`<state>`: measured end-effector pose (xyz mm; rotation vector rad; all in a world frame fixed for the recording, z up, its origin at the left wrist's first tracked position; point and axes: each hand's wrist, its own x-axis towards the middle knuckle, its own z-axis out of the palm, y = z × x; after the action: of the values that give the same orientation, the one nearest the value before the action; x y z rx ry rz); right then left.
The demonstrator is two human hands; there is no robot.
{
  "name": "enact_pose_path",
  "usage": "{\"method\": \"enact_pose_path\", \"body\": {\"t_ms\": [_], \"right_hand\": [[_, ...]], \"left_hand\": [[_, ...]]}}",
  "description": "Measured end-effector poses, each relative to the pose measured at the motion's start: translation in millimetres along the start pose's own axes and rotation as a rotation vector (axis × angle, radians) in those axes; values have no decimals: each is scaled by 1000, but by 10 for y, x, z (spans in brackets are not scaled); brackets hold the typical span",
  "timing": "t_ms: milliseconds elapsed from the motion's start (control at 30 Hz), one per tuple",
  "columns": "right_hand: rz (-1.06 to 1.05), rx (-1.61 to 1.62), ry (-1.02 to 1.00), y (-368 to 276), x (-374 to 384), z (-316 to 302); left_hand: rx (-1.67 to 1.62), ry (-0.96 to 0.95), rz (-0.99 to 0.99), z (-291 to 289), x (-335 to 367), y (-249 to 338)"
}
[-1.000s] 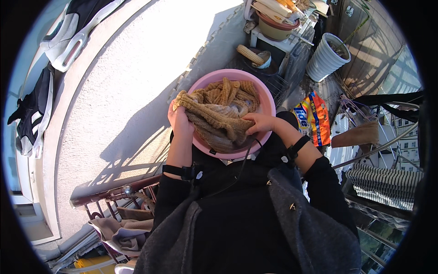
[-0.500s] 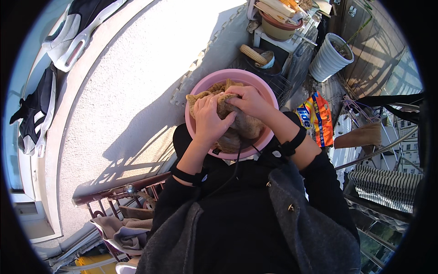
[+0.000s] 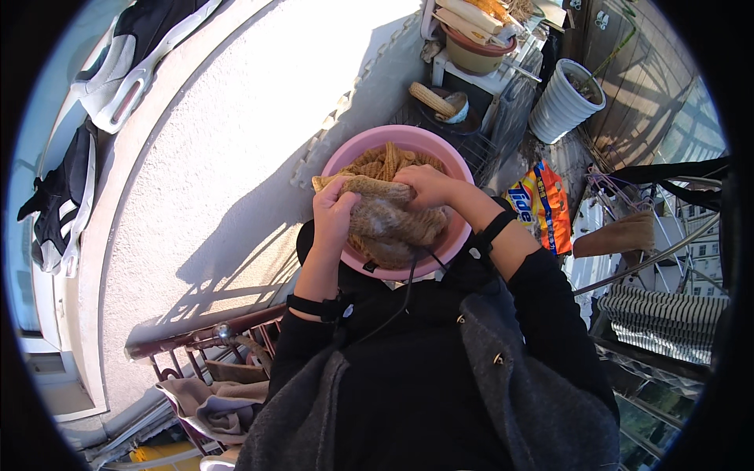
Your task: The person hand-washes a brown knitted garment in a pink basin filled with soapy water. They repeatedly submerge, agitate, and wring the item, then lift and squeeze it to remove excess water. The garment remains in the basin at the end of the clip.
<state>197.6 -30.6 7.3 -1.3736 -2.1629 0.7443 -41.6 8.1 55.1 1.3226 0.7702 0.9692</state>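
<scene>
A pink basin point(image 3: 458, 157) stands in front of me, with a brown knitted garment point(image 3: 389, 222) bunched up inside it. Part of the garment shows a greyish, fuzzy surface, while the ribbed knit lies toward the far side. My left hand point(image 3: 333, 210) is closed on the garment's left edge, thumb on top. On the other side, my right hand point(image 3: 426, 187) grips the cloth with bent fingers, and its fingertips are partly hidden in the folds. A stretch of knit runs between the two hands.
Right of the basin lies an orange detergent bag point(image 3: 556, 208). Beyond it stand a white ribbed plant pot point(image 3: 559, 110), a small bowl point(image 3: 454, 108) and a brown pot point(image 3: 477, 59). A white wall point(image 3: 212, 157) curves along the left, with shoes point(image 3: 67, 200) above a railing point(image 3: 212, 334).
My hands have drawn apart: the left has moved left to the garment's edge, the right slightly nearer and rightward. The garment is spread wider, baring more ribbed knit at the far side.
</scene>
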Motion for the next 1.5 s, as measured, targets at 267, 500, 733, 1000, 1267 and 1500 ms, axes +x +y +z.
{"method": "enact_pose_path", "body": {"t_ms": [267, 500, 733, 1000, 1267, 1500], "right_hand": [[217, 57, 102, -163, 25, -241], [145, 962, 394, -589, 272, -294], [302, 1441, 664, -386, 401, 153], [365, 903, 689, -81, 242, 410], [462, 959, 634, -137, 234, 626], [577, 1436, 729, -275, 222, 581]], "left_hand": [[-232, 132, -13, -315, 139, 33], [223, 235, 43, -246, 275, -81], [737, -177, 444, 291, 93, -133], [639, -131, 254, 435, 109, -364], [584, 52, 192, 417, 101, -477], [796, 80, 267, 550, -6, -461]]}}
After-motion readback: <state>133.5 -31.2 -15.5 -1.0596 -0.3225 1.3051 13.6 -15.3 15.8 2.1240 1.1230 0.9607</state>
